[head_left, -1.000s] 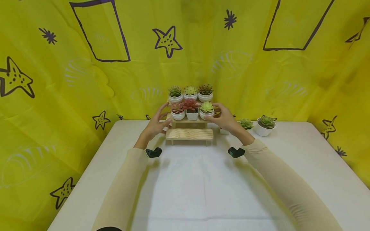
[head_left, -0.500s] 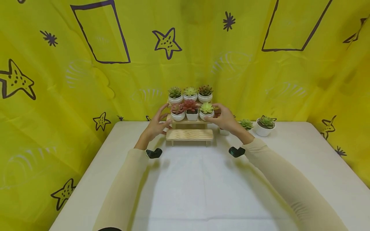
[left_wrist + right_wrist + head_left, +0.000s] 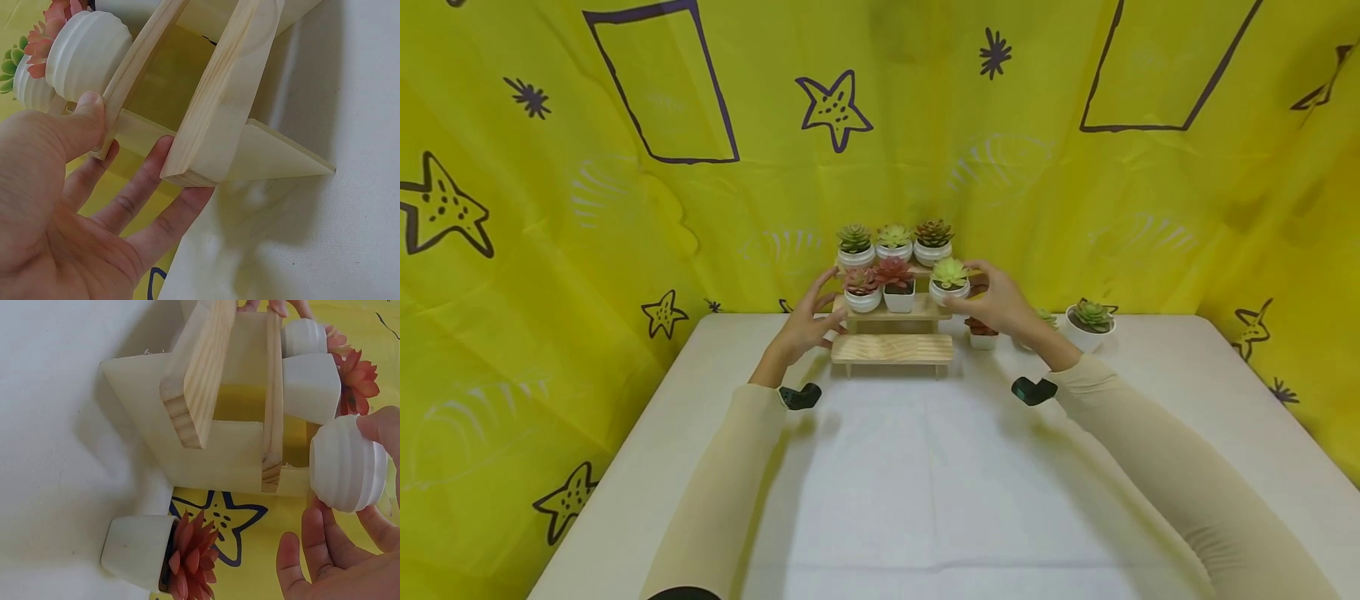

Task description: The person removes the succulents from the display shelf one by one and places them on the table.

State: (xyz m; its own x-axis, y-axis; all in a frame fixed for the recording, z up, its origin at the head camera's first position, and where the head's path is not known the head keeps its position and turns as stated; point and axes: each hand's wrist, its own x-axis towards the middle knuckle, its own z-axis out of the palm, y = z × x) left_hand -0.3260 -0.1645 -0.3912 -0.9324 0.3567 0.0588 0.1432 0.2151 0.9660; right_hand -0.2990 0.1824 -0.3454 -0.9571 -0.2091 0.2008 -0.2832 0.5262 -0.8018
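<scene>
Sleeves [image 3: 715, 492], two and cream-coloured, rise from the bottom edge over a white table [image 3: 865, 483]. Left of centre, the left hand [image 3: 802, 333] pinches the middle shelf of a wooden stand [image 3: 891, 350]; its three shelves run lengthwise left to right, stepping up away from the camera. Right of centre, the right hand [image 3: 1000, 304] is clamped, thumb and fingers, on one lime succulent pot [image 3: 950, 293], lifted just off the middle shelf's right end, axis near vertical, rosette upward. Three plants stand on the table at right: one red plant [image 3: 982, 340] and two green plants [image 3: 1086, 337] (one mostly hidden by the right arm). Two reddish plants [image 3: 898, 300] sit mid-shelf; three top-shelf plants [image 3: 893, 250] back them, before a yellow curtain [image 3: 910, 100].
</scene>
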